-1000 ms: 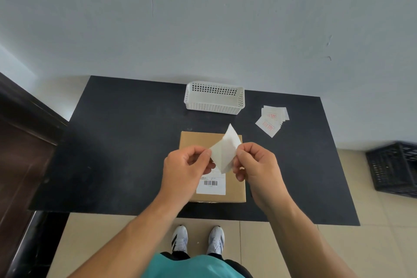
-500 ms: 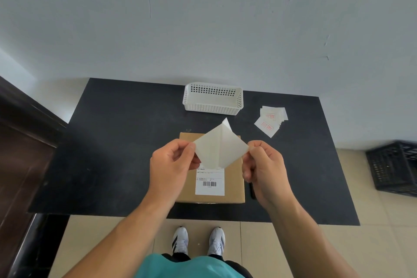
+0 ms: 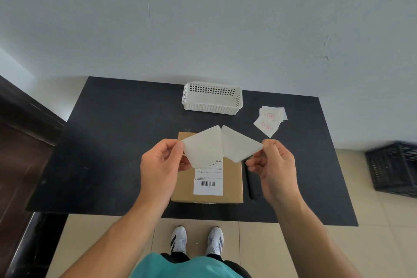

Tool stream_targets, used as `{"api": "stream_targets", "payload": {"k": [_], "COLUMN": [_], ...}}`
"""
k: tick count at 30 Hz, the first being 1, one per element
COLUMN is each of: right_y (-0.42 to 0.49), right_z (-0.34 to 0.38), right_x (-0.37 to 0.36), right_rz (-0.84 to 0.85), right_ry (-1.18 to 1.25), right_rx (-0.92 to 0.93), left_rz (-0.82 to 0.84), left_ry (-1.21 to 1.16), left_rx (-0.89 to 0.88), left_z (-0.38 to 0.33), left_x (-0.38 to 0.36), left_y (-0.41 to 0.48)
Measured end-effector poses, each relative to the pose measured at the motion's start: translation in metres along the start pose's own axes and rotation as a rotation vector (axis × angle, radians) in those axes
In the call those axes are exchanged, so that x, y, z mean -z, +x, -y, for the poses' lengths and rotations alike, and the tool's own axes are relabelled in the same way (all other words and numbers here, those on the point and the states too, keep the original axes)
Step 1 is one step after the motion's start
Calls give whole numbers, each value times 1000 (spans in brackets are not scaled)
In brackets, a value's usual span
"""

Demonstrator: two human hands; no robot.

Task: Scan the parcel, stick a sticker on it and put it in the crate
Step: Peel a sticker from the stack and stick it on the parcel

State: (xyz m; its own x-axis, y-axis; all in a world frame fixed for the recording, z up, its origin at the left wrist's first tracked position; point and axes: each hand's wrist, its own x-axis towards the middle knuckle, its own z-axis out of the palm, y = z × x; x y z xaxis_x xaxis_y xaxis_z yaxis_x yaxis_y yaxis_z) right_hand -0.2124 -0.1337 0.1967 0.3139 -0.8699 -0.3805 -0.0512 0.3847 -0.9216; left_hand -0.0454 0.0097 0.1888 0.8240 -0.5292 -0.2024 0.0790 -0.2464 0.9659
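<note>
A brown cardboard parcel (image 3: 232, 178) with a white barcode label (image 3: 208, 181) lies on the black table (image 3: 117, 142) near its front edge. Above it I hold a white sticker peeled almost fully from its backing. My left hand (image 3: 161, 169) pinches one sheet (image 3: 203, 149) by its left corner. My right hand (image 3: 274, 169) pinches the other sheet (image 3: 239, 146) by its right corner. The two sheets still touch along a thin seam at the top middle. I cannot tell which sheet is the sticker. A black crate (image 3: 393, 169) stands on the floor at the right.
A white perforated basket (image 3: 212, 98) sits at the table's back. A small pile of red-printed stickers (image 3: 269, 121) lies to its right. A dark slim object (image 3: 252, 185) lies beside the parcel's right side. A dark wooden panel (image 3: 20, 153) borders the left.
My hands have drawn apart, left going left and right going right. The folded white sticker has opened into two sheets spread side by side.
</note>
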Motion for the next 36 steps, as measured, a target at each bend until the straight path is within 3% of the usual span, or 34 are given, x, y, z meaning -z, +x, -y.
{"api": "stream_targets", "payload": {"k": [10, 24, 36], "right_y": [10, 44, 207], "right_z": [-4, -11, -30], "right_x": [9, 3, -47], "right_rz": [-47, 28, 0], "right_ry": [50, -15, -340], "right_rx": [2, -9, -56], "left_rz": [-149, -137, -115], "left_ry": [-54, -44, -15], "left_rx": [62, 91, 116], "left_z": [3, 8, 9], "left_x": [-1, -2, -13], "left_y": [2, 9, 8]}}
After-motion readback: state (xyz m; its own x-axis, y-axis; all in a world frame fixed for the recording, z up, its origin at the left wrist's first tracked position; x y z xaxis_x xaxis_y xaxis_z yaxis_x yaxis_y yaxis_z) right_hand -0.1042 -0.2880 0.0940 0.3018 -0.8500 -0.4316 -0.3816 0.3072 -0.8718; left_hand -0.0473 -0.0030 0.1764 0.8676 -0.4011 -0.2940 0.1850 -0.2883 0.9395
